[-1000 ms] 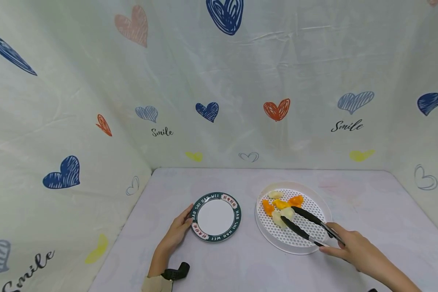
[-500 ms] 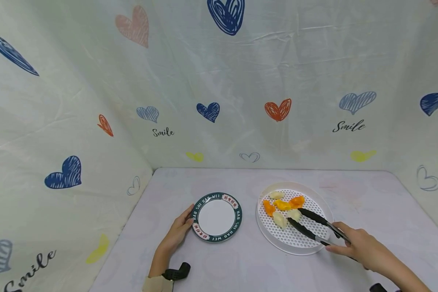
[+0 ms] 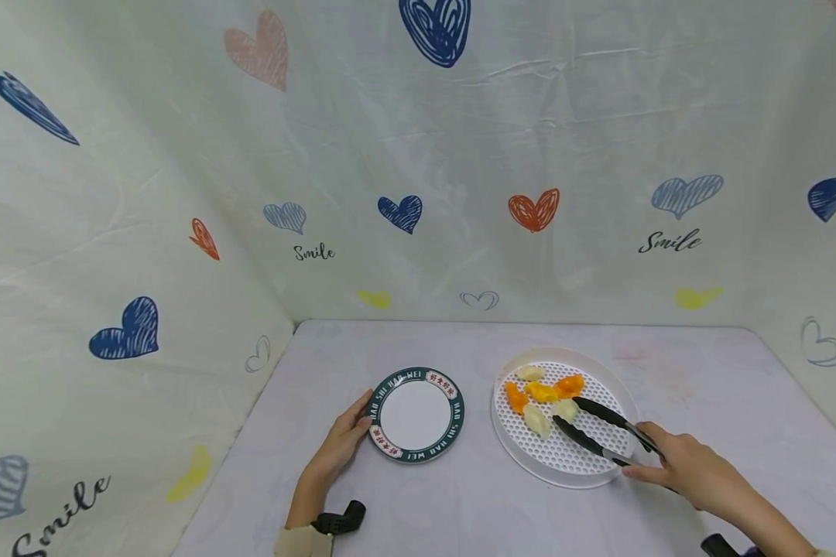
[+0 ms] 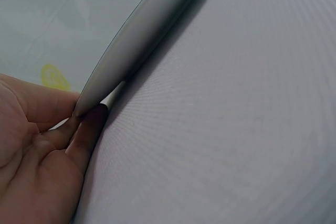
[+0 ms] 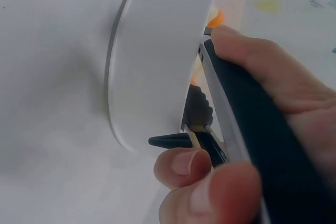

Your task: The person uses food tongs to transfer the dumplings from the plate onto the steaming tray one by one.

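Observation:
My left hand (image 3: 340,435) pinches the left edge of a round plate (image 3: 414,416) with a dark green lettered rim; in the left wrist view the thumb (image 4: 50,103) lies on the rim, fingers underneath. My right hand (image 3: 693,468) holds black-tipped metal tongs (image 3: 585,442) over a white round tray with a perforated base (image 3: 571,460). Between the spread tong tips lies a pale lumpy piece (image 3: 566,410); whether they squeeze it I cannot tell. Another pale piece (image 3: 536,420) sits just left of the tips. A third pale piece (image 3: 530,373) and orange-yellow pieces (image 3: 542,392) lie behind.
The plate and tray stand apart on a white-covered table (image 3: 460,510). A pale curtain printed with hearts (image 3: 418,255) encloses the back and sides. The tray's raised wall (image 5: 152,61) shows close up in the right wrist view.
The tongs have shifted right with my right hand. The pale piece between their tips has moved right, away from its pale neighbour. My left hand and the plate stay put.

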Motion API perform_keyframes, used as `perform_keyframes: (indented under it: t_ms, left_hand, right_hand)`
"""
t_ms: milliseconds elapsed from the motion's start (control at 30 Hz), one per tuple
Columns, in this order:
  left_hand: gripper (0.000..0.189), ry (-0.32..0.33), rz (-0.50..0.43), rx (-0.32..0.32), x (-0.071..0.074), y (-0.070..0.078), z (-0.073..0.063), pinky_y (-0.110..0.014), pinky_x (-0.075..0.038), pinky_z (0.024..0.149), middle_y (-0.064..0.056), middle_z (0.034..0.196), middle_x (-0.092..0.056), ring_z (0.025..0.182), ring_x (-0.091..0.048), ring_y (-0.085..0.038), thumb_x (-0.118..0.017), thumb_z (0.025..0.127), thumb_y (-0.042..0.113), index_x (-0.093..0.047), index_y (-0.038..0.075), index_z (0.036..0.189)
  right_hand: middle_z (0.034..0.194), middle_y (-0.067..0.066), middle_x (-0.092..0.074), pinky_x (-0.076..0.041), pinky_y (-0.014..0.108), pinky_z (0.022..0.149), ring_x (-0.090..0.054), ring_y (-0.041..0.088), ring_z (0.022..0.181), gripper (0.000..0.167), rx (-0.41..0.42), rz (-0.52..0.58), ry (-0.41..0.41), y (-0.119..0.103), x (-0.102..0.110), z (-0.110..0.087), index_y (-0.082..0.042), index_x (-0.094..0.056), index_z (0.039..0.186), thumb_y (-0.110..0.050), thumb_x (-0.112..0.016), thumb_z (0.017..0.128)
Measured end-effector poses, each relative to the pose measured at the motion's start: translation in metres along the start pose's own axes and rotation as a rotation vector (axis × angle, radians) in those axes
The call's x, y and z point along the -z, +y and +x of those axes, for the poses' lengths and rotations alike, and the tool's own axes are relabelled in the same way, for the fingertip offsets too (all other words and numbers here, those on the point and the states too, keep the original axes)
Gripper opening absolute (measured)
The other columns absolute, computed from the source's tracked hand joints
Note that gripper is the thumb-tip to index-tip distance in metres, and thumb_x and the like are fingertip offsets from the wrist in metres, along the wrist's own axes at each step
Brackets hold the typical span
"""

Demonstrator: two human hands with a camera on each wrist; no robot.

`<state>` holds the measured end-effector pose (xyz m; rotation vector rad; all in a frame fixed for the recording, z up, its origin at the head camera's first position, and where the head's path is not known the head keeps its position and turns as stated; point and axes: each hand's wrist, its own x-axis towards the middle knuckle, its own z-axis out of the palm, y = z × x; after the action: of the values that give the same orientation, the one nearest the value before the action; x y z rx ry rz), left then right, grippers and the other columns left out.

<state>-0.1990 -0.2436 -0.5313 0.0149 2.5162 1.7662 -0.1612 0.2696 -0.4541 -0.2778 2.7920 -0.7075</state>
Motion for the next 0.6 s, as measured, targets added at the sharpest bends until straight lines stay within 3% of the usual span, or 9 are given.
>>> perform_keyframes:
  t_ms: [400,600]
  left_hand:
    - [0.053,0.005,-0.014,0.023,-0.001,-0.001,0.002,-0.049,-0.017,0.120,-0.015,0.160,-0.028,0.150,-0.018,-0.033,-0.045,0.104,0.003,-0.031,0.000,0.155]
    - [0.052,-0.001,-0.012,0.012,0.000,-0.001,0.001,-0.049,-0.016,0.120,-0.016,0.160,-0.028,0.149,-0.018,-0.034,-0.046,0.104,0.004,-0.031,-0.001,0.154]
  right_hand:
    - [0.068,0.002,-0.046,-0.042,0.028,0.041,-0.048,0.015,0.048,0.078,-0.006,-0.028,0.028,-0.009,0.010,-0.005,0.007,-0.048,0.132,-0.045,-0.078,0.082]
    - [0.071,0.003,-0.044,-0.042,0.027,0.039,-0.047,0.016,0.048,0.079,0.005,0.044,0.026,-0.017,0.011,-0.006,0.006,-0.045,0.134,-0.043,-0.079,0.082]
